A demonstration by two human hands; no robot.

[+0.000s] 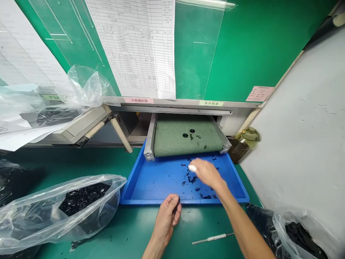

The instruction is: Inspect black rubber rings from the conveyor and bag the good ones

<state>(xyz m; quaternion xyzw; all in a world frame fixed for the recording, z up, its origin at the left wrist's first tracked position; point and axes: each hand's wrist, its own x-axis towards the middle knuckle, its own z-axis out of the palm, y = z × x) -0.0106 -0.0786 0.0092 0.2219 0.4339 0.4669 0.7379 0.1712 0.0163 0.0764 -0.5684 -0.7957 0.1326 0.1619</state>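
Two hands at a blue tray, below the end of a mesh conveyor.

Left grip (165, 217) curled shut on a small black ring (177, 203), just past the tray's near rim. Right grip (206, 173) loosely apart, one fingertip capped white (192, 168), above black rubber parts (192, 179) strewn in the blue tray (140, 190). Tray probably set under the green mesh conveyor (188, 138) to catch what drops. Clear plastic bags (32, 223) (299, 230) of black parts sit within reach on the green desk (188, 230).
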